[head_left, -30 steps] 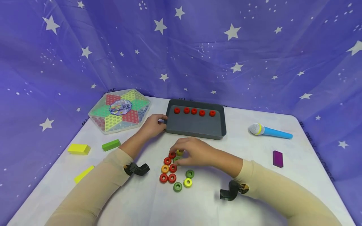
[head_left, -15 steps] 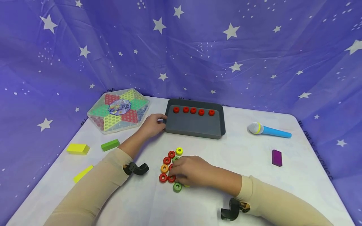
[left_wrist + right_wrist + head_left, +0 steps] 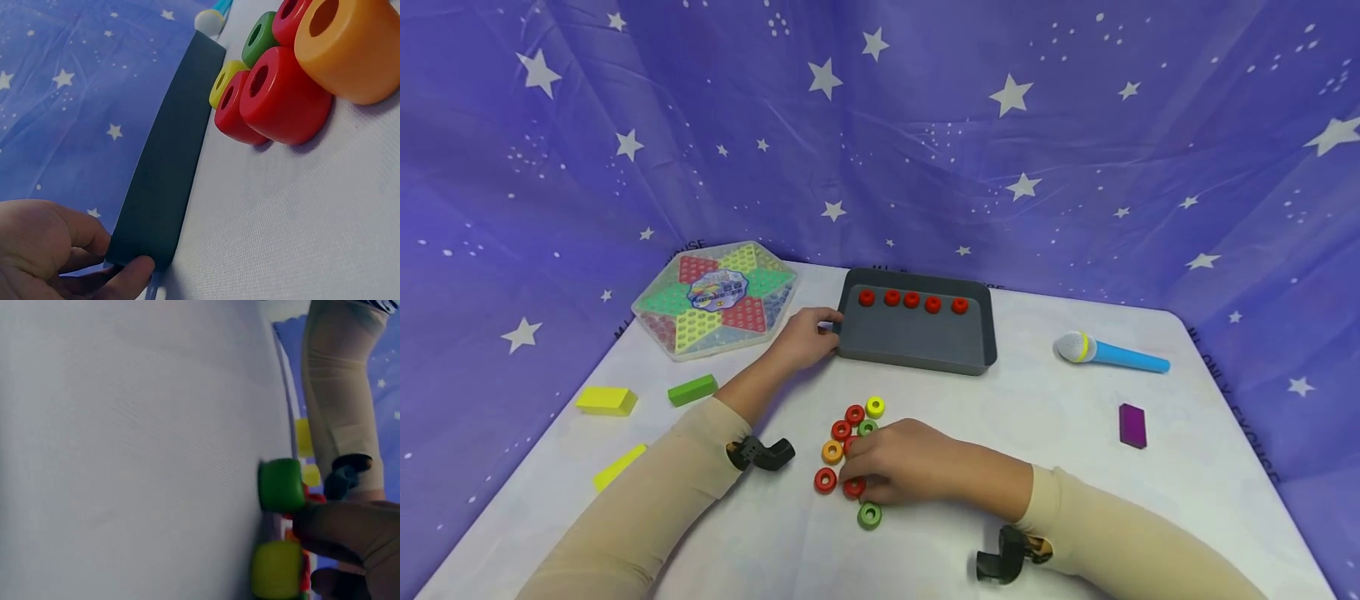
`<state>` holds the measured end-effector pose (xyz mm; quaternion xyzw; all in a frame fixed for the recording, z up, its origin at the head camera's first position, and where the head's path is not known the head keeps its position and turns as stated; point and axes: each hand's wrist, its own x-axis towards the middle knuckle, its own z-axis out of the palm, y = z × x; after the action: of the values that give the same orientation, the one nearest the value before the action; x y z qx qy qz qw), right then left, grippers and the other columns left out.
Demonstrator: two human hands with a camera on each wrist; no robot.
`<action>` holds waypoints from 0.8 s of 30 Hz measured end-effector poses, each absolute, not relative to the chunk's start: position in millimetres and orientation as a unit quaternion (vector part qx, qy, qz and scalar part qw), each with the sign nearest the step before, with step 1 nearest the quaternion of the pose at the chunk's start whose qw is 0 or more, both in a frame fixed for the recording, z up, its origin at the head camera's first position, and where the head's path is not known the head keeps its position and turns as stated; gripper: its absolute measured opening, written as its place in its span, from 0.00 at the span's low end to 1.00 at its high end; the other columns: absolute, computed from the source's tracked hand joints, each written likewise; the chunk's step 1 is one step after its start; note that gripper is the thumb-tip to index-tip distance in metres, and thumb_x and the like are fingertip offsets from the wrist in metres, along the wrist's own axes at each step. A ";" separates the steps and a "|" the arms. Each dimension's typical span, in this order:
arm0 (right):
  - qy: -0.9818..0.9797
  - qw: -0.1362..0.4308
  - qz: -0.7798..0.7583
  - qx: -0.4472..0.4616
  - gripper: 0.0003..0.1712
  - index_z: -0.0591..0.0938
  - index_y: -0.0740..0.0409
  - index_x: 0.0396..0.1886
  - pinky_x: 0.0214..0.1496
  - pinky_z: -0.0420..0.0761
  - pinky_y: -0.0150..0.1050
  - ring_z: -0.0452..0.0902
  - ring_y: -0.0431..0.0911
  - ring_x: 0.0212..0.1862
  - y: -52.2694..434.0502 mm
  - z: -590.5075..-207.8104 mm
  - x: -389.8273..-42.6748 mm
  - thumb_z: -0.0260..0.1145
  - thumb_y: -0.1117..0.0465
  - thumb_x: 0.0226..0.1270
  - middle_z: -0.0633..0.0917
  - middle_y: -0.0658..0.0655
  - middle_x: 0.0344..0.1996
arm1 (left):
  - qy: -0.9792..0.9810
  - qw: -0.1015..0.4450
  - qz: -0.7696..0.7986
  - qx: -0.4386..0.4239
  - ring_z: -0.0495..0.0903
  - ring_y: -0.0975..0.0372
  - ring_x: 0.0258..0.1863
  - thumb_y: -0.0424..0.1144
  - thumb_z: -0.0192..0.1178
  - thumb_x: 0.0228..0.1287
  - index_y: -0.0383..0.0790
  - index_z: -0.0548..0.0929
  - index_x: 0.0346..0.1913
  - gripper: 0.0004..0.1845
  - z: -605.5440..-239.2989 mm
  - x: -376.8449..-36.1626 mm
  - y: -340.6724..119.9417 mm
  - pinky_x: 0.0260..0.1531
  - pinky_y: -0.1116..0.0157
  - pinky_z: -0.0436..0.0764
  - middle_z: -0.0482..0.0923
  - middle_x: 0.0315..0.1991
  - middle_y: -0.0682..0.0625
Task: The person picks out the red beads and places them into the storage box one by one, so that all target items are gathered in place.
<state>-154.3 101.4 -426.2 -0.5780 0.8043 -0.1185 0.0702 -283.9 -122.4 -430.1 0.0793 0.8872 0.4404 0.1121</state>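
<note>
My left hand grips the left edge of a dark grey tray, thumb and fingers at its corner in the left wrist view. Along the tray's far side stand several red beads in a row. On the table in front of it lies a loose group of ring-shaped beads. My right hand reaches over this group, thumb and fingers about a red bead. Close by are another red bead, an orange bead and a green bead. A yellow bead shows below the green one in the right wrist view.
A hexagonal Chinese checkers box lies at the back left. Nearer are a green block and two yellow blocks. To the right lie a toy microphone and a purple block. A starry curtain hangs behind.
My right hand has moved from the far end of the bead group to its near end. The near red and green beads have shifted slightly. My left hand stays at the tray.
</note>
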 end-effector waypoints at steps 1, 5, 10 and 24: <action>0.800 0.076 -0.139 -0.579 0.16 0.86 0.38 0.52 0.42 0.74 0.22 0.75 0.27 0.42 104.8 -424.0 -155.8 0.72 0.53 0.64 0.83 0.35 0.43 | 0.887 0.112 0.440 0.081 0.85 0.55 0.45 0.32 0.55 0.64 0.35 0.78 0.65 0.25 -431.0 -284.2 -122.5 0.40 0.63 0.85 0.77 0.63 0.40; 0.780 0.086 -0.240 -0.571 0.16 0.86 0.44 0.53 0.42 0.76 0.25 0.76 0.31 0.38 122.8 -410.3 -166.5 0.72 0.52 0.66 0.84 0.37 0.48 | 0.888 0.108 0.439 0.087 0.86 0.55 0.44 0.32 0.55 0.64 0.36 0.78 0.65 0.25 -432.0 -285.0 -123.1 0.41 0.62 0.85 0.78 0.63 0.40; 0.791 0.044 -0.321 -0.519 0.16 0.87 0.47 0.51 0.31 0.79 0.34 0.74 0.35 0.32 150.3 -398.3 -188.3 0.74 0.56 0.63 0.85 0.39 0.44 | 0.887 0.107 0.441 0.086 0.85 0.55 0.45 0.32 0.56 0.63 0.35 0.78 0.65 0.25 -436.1 -283.6 -124.1 0.42 0.61 0.85 0.79 0.62 0.40; 0.924 -0.005 -0.241 -0.298 0.15 0.87 0.45 0.49 0.33 0.73 0.38 0.71 0.42 0.33 207.1 -386.6 -236.4 0.75 0.51 0.62 0.85 0.43 0.39 | 0.883 0.100 0.452 0.073 0.85 0.58 0.42 0.32 0.57 0.64 0.37 0.80 0.64 0.24 -437.0 -278.3 -121.8 0.39 0.63 0.85 0.80 0.60 0.41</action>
<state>-236.4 207.1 -386.6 -0.2978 0.9237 -0.2410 -0.0052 -278.3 -121.8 -437.0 0.0733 0.8833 0.4522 0.0997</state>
